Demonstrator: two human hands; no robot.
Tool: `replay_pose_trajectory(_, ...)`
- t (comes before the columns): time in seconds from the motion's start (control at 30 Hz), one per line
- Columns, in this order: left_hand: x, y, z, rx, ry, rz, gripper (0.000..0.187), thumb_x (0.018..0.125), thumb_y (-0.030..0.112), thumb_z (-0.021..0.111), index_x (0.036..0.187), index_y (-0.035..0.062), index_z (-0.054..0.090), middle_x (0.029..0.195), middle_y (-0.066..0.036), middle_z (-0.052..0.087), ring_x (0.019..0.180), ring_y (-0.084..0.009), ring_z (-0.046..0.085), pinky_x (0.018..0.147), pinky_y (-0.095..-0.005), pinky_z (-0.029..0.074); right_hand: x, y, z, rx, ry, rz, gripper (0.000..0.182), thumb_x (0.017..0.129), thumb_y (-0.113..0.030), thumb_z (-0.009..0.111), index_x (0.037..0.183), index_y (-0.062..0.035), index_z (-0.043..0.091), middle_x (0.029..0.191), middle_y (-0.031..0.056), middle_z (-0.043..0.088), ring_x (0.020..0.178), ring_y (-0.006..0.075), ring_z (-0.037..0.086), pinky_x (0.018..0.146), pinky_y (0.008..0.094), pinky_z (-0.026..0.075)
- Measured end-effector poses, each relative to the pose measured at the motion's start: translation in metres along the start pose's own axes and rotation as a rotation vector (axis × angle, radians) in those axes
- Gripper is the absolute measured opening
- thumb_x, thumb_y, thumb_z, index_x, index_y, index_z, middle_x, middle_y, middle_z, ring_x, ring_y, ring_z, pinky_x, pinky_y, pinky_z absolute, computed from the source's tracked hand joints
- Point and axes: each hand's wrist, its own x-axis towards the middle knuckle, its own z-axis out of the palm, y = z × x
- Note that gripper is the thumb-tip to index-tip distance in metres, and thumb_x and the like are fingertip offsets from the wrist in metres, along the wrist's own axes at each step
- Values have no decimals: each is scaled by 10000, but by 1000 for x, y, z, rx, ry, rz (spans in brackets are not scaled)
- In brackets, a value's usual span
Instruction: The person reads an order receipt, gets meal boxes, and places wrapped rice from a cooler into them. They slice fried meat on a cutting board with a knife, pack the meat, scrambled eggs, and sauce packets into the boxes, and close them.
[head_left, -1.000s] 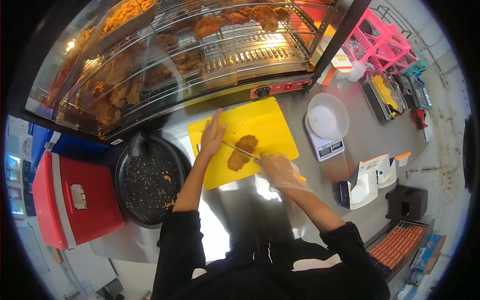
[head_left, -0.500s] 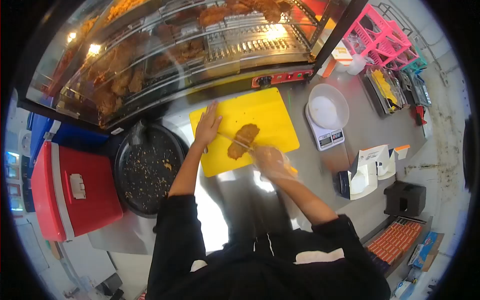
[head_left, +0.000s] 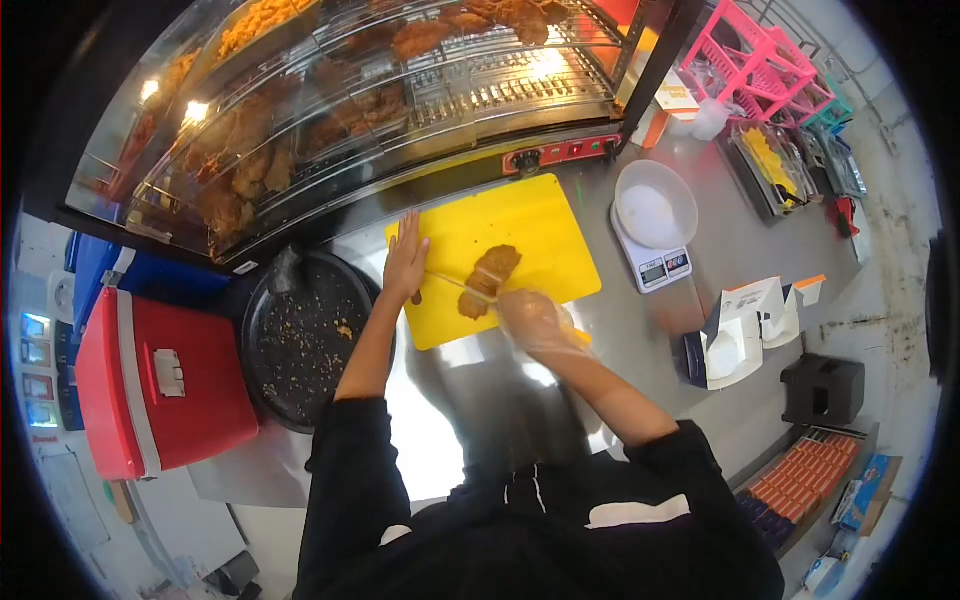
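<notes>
A browned, breaded fried cutlet (head_left: 492, 268) lies on the yellow cutting board (head_left: 548, 235). Across its lower half runs the thin blade of a knife (head_left: 455, 283), pointing toward my left hand. My right hand (head_left: 532, 322), in a clear plastic glove, is closed round the knife, and a bit of yellow handle shows beneath the palm. A pale line crosses the cutlet above the blade. My left hand (head_left: 405, 260) rests bare and flat at the board's left edge, fingers stretched out, close to the blade's tip.
A lit glass warming cabinet (head_left: 400, 150) with fried food stands behind the board. To the left are a round black tray (head_left: 290, 375) with crumbs and a red cooler box (head_left: 185, 385). On the right sit a kitchen scale with a bowl (head_left: 655, 215) and an open carton (head_left: 740, 345).
The knife blade has shifted slightly down along the cutlet, and a pale line now shows above it. My left hand stays at the board's left edge. The whole view has tilted a little.
</notes>
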Motion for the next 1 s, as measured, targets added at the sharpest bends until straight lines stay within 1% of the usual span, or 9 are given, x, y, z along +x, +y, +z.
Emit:
replay_pose_trajectory(0.07, -10, 13, -1, -52, -4, 12, 526, 928, 333, 259, 1389, 92, 174, 1450, -119, 134, 1342, -280, 95, 1066, -452, 99, -18, -3, -11, 10, -2, 12, 136, 755, -125, 532, 812, -38, 619, 812, 171, 630, 770, 315, 622, 650, 409, 486)
replay_pose_trajectory(0.17, -19, 29, 5, -112, 27, -45, 522, 928, 328, 260, 1386, 88, 182, 1450, -123, 132, 1343, -280, 91, 1066, -453, 95, -30, 9, -7, -54, 51, -160, 128, 750, -140, 555, 811, -38, 601, 768, 171, 617, 744, 313, 614, 626, 408, 475)
replay_pose_trajectory(0.27, -5, 47, 4, -78, 117, 3, 517, 927, 322, 274, 1383, 92, 192, 1448, -116, 144, 1341, -277, 107, 1068, -443, 100, -30, 18, -13, 27, 124, -80, 156, 783, -194, 542, 805, -46, 589, 716, 164, 596, 711, 320, 598, 609, 415, 460)
replay_pose_trajectory(0.33, 17, 63, 0, -46, 146, 107, 509, 925, 318, 288, 1374, 89, 217, 1439, -118, 173, 1333, -278, 142, 1067, -434, 124, -28, 15, -40, 146, 10, 116, 219, 819, -257, 512, 817, -49, 580, 715, 165, 591, 722, 329, 591, 627, 422, 454)
replay_pose_trajectory(0.4, 36, 68, 9, -1, 134, 131, 501, 925, 315, 290, 1368, 86, 234, 1434, -122, 188, 1328, -280, 158, 1065, -430, 139, -21, 34, -31, 51, 88, 63, 274, 838, -307, 486, 813, -49, 576, 723, 173, 591, 721, 330, 587, 639, 439, 446)
replay_pose_trajectory(0.63, 38, 46, 61, 55, 30, 33, 461, 923, 291, 298, 1335, 84, 314, 1406, -111, 269, 1311, -275, 213, 1054, -427, 183, -1, 56, -33, 26, -23, 94, 315, 859, -323, 466, 775, -33, 558, 725, 155, 593, 698, 319, 577, 622, 425, 440)
replay_pose_trajectory(0.8, 42, 50, 55, 70, 56, 61, 452, 924, 294, 298, 1326, 89, 337, 1392, -95, 303, 1301, -271, 238, 1052, -426, 191, 15, 71, 7, -31, -80, 38, 326, 870, -313, 448, 774, -22, 560, 739, 153, 603, 709, 325, 583, 620, 409, 445)
replay_pose_trajectory(0.87, 47, 47, 52, 108, 70, 100, 449, 924, 295, 299, 1322, 90, 344, 1389, -91, 310, 1299, -268, 244, 1051, -425, 193, 17, 71, 25, -19, 90, -59, 322, 872, -305, 444, 799, -17, 571, 754, 171, 604, 718, 336, 584, 630, 410, 446)
replay_pose_trajectory(1.0, 47, 31, 43, 78, 82, 108, 430, 919, 283, 317, 1301, 93, 373, 1365, -90, 351, 1281, -265, 282, 1045, -420, 209, 21, 54, -10, 131, 12, -11, 301, 869, -290, 448, 823, -21, 575, 765, 191, 592, 711, 337, 576, 641, 415, 443)
